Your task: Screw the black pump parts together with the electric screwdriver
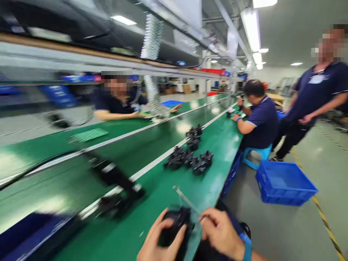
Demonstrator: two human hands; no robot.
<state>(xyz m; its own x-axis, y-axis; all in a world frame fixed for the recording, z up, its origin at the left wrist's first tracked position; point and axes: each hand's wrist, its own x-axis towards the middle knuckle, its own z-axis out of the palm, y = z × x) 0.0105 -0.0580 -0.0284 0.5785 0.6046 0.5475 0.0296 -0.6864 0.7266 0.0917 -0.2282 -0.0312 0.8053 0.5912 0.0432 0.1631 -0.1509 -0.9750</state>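
My left hand wraps around a small black part at the near edge of the green bench. My right hand, with a blue band at the wrist, pinches a clear plastic bag that sticks up and away from the black part. Both hands are close together, almost touching. A heap of several similar black parts lies further along the bench, beyond my hands.
A seated person works on a blue stool further down the bench. Another person stands in the aisle on the right. A third person sits across the green conveyor. A blue crate sits on the floor.
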